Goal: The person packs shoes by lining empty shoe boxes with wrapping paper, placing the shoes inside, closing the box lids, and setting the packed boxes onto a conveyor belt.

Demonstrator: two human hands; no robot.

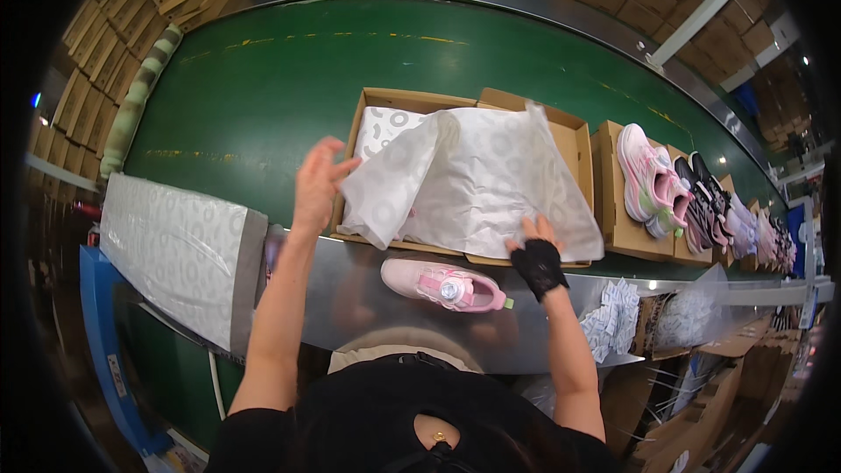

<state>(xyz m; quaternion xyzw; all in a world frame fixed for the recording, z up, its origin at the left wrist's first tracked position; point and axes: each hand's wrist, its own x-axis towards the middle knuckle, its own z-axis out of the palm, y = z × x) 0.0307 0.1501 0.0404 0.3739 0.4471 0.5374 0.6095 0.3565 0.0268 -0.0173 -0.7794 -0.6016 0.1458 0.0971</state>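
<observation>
A: Hands?
B: Clock centred on the box (pixel 576 153). Left hand (pixel 317 188) at 9 o'clock, fingers spread, grasping nothing I can see. Slightly blurred; can't tell if fingertips touch the paper (pixel 486 180).
A: Right hand (pixel 536 256)?
B: Between 4 and 5, black fingerless glove (pixel 538 267). Fingers on the paper's near edge; can't tell if they pinch or just press.
A: Paper state?
B: Printed, thin, creased. Spread across the open box, one corner folded over at 9, right part draped past the near rim at 4.
A: Shoe?
B: One pink shoe (pixel 425 283) at 6 o'clock, on the steel ledge (pixel 346 298), just beside the box. Toe to 9, heel to 3. Neither hand on it.
A: Around?
B: Box sits mostly on the green belt (pixel 263 79). Paper stack (pixel 175 250) between 8 and 9. Pink pair (pixel 644 180) at 3, dark pair (pixel 701 210) beyond. White packets (pixel 611 320) between 4 and 5, farther out than the glove.
</observation>
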